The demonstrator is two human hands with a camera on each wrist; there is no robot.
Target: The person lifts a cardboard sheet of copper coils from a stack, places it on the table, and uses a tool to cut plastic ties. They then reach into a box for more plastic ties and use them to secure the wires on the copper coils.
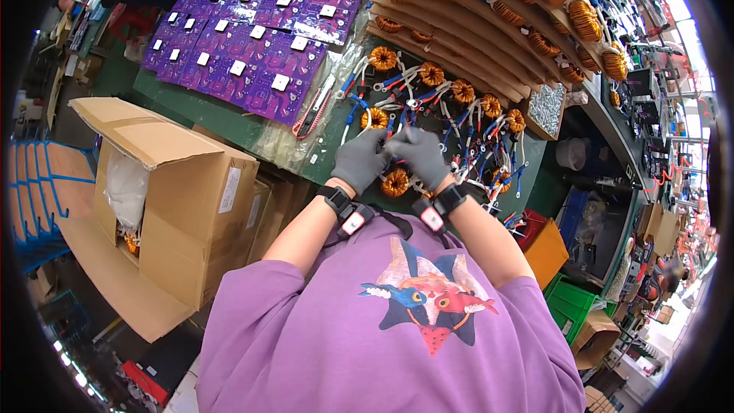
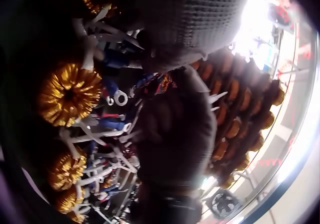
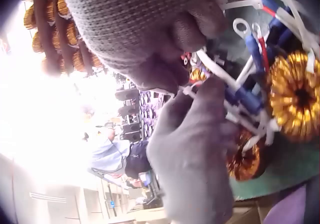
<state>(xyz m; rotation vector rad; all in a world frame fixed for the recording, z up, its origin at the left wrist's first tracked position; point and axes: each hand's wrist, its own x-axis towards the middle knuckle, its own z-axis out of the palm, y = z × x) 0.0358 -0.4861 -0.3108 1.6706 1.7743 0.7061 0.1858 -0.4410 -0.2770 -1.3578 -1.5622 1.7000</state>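
Both hands wear grey gloves and meet over a cluster of copper toroid coils at the bench's near edge. My left hand (image 1: 361, 159) pinches a thin white cable tie (image 3: 188, 90) between thumb and finger. Right beside it, the curled fingers of my right hand (image 1: 422, 154) grip the same tie, their tips partly hidden. Close below the hands lies a toroid coil (image 1: 394, 182); a second coil (image 3: 295, 96) shows large in the right wrist view. White and blue leads with ring terminals (image 2: 121, 98) spread around them.
Purple circuit boards (image 1: 237, 38) cover the back left of the green bench (image 1: 183, 99). Cardboard layers (image 1: 459, 38) with more coils are stacked behind. A box of small metal parts (image 1: 546, 110) stands at right. An open carton (image 1: 176, 206) is at left.
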